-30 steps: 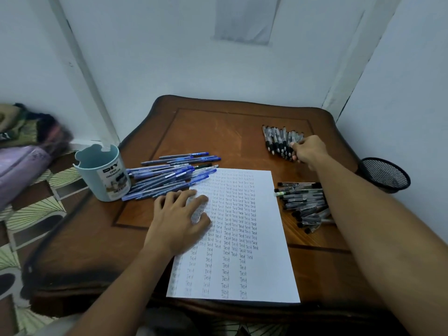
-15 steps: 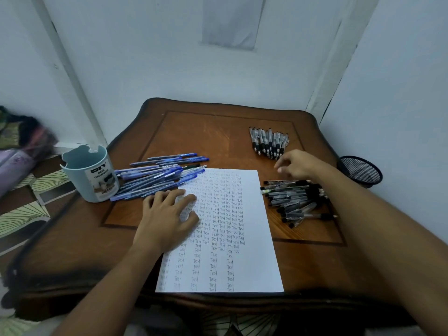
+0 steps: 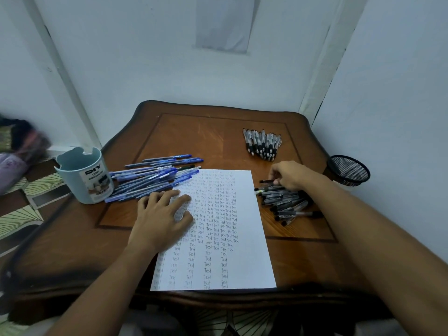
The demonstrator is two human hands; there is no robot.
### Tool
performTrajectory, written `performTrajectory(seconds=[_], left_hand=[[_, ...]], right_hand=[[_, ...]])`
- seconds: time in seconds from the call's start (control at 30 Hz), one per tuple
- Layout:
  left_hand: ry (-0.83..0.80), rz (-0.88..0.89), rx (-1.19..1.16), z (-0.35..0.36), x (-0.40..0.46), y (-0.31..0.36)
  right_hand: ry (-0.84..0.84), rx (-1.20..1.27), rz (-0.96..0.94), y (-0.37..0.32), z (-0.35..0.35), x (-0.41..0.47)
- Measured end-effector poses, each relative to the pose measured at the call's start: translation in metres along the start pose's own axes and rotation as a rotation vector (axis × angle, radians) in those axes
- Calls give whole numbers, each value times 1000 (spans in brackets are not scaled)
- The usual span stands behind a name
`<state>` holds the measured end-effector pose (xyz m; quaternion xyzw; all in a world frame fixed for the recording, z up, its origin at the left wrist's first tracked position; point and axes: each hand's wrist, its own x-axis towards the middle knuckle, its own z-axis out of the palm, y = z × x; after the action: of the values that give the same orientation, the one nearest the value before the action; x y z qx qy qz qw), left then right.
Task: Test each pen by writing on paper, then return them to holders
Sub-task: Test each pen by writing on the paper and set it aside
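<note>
A white sheet of paper [image 3: 232, 263] covered with rows of the word "Test" lies on the brown wooden table [image 3: 194, 139]. My left hand [image 3: 162, 219] rests flat on the paper's left edge, fingers spread. My right hand [image 3: 289, 175] is over the near pile of black pens [image 3: 283, 204] and pinches one black pen [image 3: 265, 181] at the pile's top. A second row of black pens [image 3: 263, 144] lies farther back. Several blue pens [image 3: 155, 177] are heaped left of the paper.
A light blue desk organizer cup [image 3: 83, 175] stands at the table's left edge. A black mesh holder [image 3: 348, 169] sits at the right edge by the wall. White walls close in behind and to the right. Bundled cloth [image 3: 19, 146] lies far left.
My right hand has pulled back from the far row of black pens to the nearer pile and now pinches a pen there. The left hand stays on the paper.
</note>
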<state>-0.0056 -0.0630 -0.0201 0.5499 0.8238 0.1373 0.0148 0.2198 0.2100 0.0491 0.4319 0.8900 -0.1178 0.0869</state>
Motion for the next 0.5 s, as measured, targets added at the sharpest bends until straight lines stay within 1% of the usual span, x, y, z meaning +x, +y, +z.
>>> performTrajectory(seconds=[0.13, 0.23, 0.33, 0.43, 0.5], left_hand=[[-4, -3, 7, 0, 0, 1], [2, -4, 2, 1, -1, 0], [15, -1, -6, 2, -1, 0], [16, 0, -2, 1, -1, 1], [16, 0, 1, 0, -2, 1]], right_hand=[[87, -18, -25, -2, 0, -4], [167, 35, -110, -5, 1, -9], [217, 154, -205, -10, 3, -17], [328, 271, -232, -22, 2, -25], [398, 477, -223, -31, 3, -32]])
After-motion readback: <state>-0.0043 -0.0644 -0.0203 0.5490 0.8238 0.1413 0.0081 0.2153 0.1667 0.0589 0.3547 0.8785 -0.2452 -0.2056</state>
